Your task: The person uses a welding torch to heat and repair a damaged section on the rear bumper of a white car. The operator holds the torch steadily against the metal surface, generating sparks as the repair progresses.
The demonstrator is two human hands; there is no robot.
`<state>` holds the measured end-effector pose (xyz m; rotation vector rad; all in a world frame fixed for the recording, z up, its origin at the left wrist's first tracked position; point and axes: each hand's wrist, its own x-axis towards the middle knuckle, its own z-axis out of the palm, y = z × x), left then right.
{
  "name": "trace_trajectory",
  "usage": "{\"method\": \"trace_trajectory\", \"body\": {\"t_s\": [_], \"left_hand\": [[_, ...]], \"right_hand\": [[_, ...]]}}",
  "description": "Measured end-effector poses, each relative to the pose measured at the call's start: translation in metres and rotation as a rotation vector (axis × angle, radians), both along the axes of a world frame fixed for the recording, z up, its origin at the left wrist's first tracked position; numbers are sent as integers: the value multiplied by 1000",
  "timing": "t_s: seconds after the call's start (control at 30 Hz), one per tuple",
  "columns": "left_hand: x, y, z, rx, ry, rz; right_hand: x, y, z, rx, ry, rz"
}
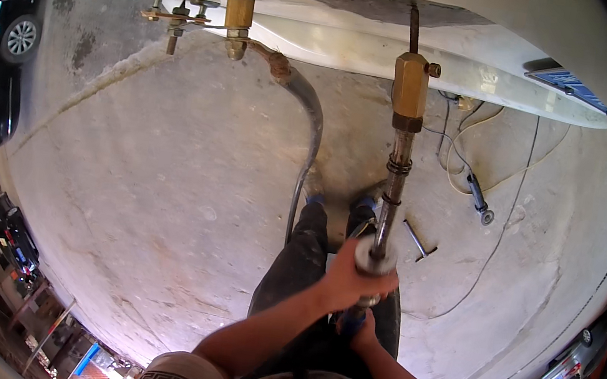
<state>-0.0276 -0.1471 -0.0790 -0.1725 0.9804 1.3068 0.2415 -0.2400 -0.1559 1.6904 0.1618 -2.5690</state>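
A slide hammer (396, 179) runs from the white car panel (317, 40) toward my body. My left hand (350, 280) is wrapped round its round metal sliding weight (376, 255). Close below, my right hand (359, 332) grips the blue handle (351, 323) at the near end; my left hand and the weight partly cover it. At the far end, a brass-coloured hex head (411, 86) carries a thin rod (414, 28), whose tip meets a bare grey patch (376, 4) on the panel.
Left of the hammer, a brass clamp (239, 18) with a thick black cable (306, 101) hangs at the panel. A slim grinder (480, 201) and a T-handled wrench (418, 241) lie on the concrete floor at right, among thin cords. Cars (7, 62) stand further off.
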Motion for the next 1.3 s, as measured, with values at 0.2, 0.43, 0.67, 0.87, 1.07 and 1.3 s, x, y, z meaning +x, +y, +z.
{"method": "trace_trajectory", "body": {"t_s": [0.2,0.43,0.67,0.87,1.07,1.3], "left_hand": [[-6,2,0,22,-17,-13],[16,-5,12,-26,4,-15],[7,-12,-5,-56,125,-60],[13,-8,-3,11,156,-117],[15,-8,-3,-38,132,-100],[10,-8,-5,-30,96,-69]], "right_hand": [[-13,8,15,174,-7,104],[12,39,-24,-317,571,383],[-23,1,15,421,-209,44],[-23,6,17,622,-158,244],[-16,8,18,212,84,-177],[-22,11,16,201,-80,-54]]}}
